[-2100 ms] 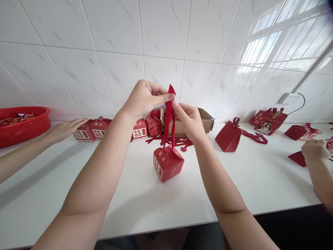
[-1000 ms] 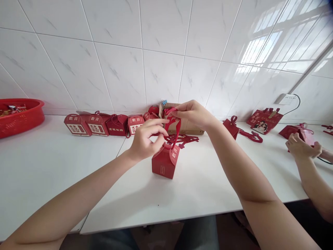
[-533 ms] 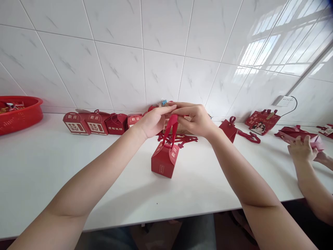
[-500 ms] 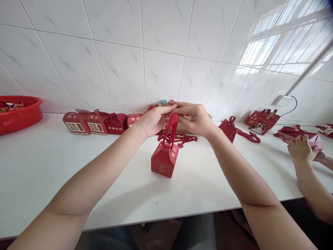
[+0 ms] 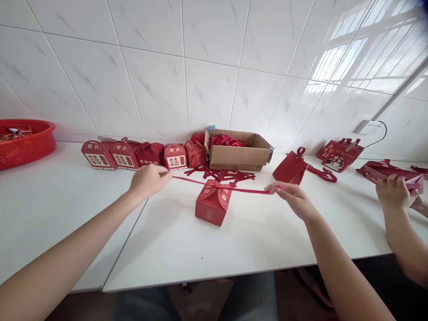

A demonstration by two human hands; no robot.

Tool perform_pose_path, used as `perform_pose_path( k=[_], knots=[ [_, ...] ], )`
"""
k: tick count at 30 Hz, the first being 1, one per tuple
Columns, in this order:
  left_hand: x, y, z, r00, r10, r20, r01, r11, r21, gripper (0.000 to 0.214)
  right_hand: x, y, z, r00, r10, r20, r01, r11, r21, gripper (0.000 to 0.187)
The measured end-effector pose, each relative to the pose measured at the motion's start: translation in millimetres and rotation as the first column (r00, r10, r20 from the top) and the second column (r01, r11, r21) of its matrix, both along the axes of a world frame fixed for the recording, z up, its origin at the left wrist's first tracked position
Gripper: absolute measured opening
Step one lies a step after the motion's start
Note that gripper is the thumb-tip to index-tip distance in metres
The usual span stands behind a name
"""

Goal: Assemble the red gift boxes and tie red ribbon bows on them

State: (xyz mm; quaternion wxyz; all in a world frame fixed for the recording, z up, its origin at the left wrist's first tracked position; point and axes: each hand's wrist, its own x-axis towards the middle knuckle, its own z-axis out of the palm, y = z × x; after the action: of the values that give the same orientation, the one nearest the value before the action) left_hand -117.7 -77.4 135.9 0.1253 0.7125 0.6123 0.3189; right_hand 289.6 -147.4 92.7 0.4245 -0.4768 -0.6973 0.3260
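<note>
A small red gift box (image 5: 210,211) with printed characters stands upright on the white table. Across its top runs a red ribbon (image 5: 249,190), stretched out to both sides with what looks like a knot at the box's middle. My left hand (image 5: 150,179) pinches one end, to the left of the box. On the other side, my right hand (image 5: 288,194) pinches the opposite end between thumb and fingers. Neither hand touches the box itself.
Behind are an open cardboard box (image 5: 236,157) of red ribbon, loose red strips (image 5: 219,174) and several finished red boxes (image 5: 99,156). A red basket (image 5: 30,149) stands left. To the right are a red bag (image 5: 290,168) and another person's hand (image 5: 394,191) at a pink-red box.
My hands have moved apart and down from above the box, one to each side. The ribbon, upright in a loop before, is now pulled out sideways across the box top.
</note>
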Motion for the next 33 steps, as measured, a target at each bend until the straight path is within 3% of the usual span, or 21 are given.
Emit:
perform_pose_path(
  k=[3,5,8,10,12,13,15,16,18,20,22,27,33],
  knots=[
    [-15,-6,-19.4,0.984,0.044,-0.174,-0.061,0.994,-0.092,0.028,15,-11,-34.2,0.995,-0.068,0.073,0.08,0.982,-0.171,0.036],
    [-16,-7,-25.1,0.967,0.05,-0.249,-0.085,0.988,-0.132,0.031,12,-13,-45.3,0.995,-0.079,0.065,0.092,0.97,-0.227,0.039],
    [-14,-3,-22.4,0.939,0.022,-0.343,-0.103,0.97,-0.22,0.034,1,-7,-44.5,0.996,-0.082,-0.032,0.07,0.955,-0.287,0.038],
    [-10,-1,-15.1,0.917,0.002,-0.4,-0.121,0.954,-0.274,0.039,-5,2,-34.9,0.982,-0.174,-0.07,0.142,0.935,-0.326,0.039],
    [0,-1,-6.6,0.905,-0.005,-0.425,-0.107,0.965,-0.24,0.04,-11,12,-20.7,0.923,-0.381,-0.055,0.355,0.896,-0.267,0.053],
    [7,-2,-3.0,0.912,-0.013,-0.409,-0.065,0.982,-0.176,0.037,-16,17,-12.9,0.872,-0.486,-0.054,0.471,0.864,-0.176,0.057],
    [25,-5,1.1,0.953,-0.143,-0.269,0.133,0.99,-0.055,0.027,-33,24,1.5,0.843,-0.535,-0.054,0.538,0.841,0.058,0.057],
    [35,-7,1.1,0.956,-0.238,-0.172,0.238,0.971,-0.02,0.026,-44,27,6.8,0.884,-0.465,-0.053,0.468,0.871,0.15,0.053],
    [52,-10,-3.6,0.902,-0.431,-0.025,0.431,0.902,-0.02,0.035,-72,30,11.1,0.984,-0.179,0.007,0.175,0.967,0.187,0.054],
    [65,-11,-13.2,0.852,-0.517,0.081,0.522,0.851,-0.054,0.042,-98,32,6.7,0.994,0.031,0.107,-0.048,0.987,0.156,0.066],
    [72,-12,-24.8,0.838,-0.518,0.172,0.535,0.841,-0.078,0.042,-116,34,-3.7,0.977,0.139,0.162,-0.159,0.981,0.116,0.074],
    [78,-18,-46.7,0.822,-0.452,0.346,0.501,0.863,-0.065,0.031,-125,37,-27.3,0.982,0.179,0.055,-0.185,0.974,0.13,0.058],
    [80,-23,-54.3,0.798,-0.444,0.408,0.504,0.862,-0.046,0.026,-127,35,-31.6,0.993,0.119,0.021,-0.12,0.972,0.204,0.048]
  ],
)
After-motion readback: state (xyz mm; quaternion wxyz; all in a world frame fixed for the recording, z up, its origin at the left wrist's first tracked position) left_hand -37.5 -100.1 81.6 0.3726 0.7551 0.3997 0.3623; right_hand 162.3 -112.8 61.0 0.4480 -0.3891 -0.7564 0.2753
